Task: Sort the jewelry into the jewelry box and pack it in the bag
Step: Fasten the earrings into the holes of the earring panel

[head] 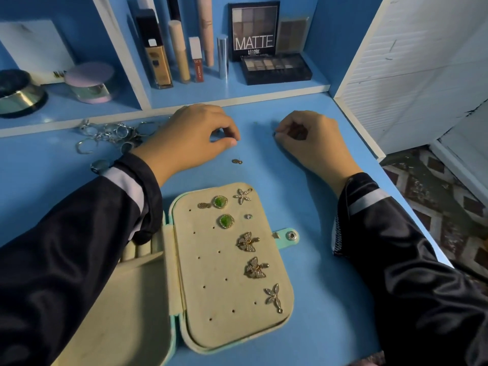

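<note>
- Left hand: your fingers are curled, thumb and forefinger tips almost meeting low over the table near its back edge. Whether they pinch anything cannot be told.
- Right hand: curled likewise, its fingertips drawn together toward the left hand. Any piece held there is too small to make out.
- Jewelry box: open at the front edge, between your forearms. Its earring panel carries the green studs and butterflies down the right side, and most holes are bare.
- Loose earring: flat on the table between the left hand and the box's back edge, touching neither.
- Rings: heaped near the back left edge, just beside your left sleeve.
- Risk, sleeve: drawing the left arm back could sweep rings toward the left edge, or drag across the open box.
- Risk, small parts: a stud or backing slipping from the fingertips could roll off the right edge to the floor.
- Risk, oversight: the loose earring is small and easily missed.
- Bag: not in view.
</note>
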### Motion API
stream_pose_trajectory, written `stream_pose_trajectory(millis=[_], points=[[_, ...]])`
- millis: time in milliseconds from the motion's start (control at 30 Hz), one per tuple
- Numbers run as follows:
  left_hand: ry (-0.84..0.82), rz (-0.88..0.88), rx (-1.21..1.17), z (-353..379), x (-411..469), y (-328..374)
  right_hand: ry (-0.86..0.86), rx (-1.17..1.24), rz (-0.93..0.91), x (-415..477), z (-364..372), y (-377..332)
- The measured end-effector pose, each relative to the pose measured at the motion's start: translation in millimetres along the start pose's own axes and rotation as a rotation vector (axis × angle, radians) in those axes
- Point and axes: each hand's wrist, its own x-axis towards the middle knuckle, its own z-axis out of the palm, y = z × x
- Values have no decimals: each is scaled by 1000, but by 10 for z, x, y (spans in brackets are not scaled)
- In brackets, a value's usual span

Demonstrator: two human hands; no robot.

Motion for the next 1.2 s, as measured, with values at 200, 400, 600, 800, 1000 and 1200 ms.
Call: stream_pose_trajectory(millis=[200, 400, 600, 800, 1000, 1200], points=[[7, -20, -39, -18, -16, 13, 3, -51, -17, 1, 18, -12], [83, -103, -188, -41, -56, 83, -18, -89, -44, 1, 42, -17], [104, -165, -277, -108, -147, 155, -35, 10, 26, -24, -17, -17], [132, -183, -289, -207, -276, 242, 9, 149, 96, -196, -115, -62], [173, -193, -296, -282, -467, 314, 27, 295, 106, -497, -147, -221], [163, -172, -333, -338, -767, 426, 15, 367, 99, -809, -97, -392]])
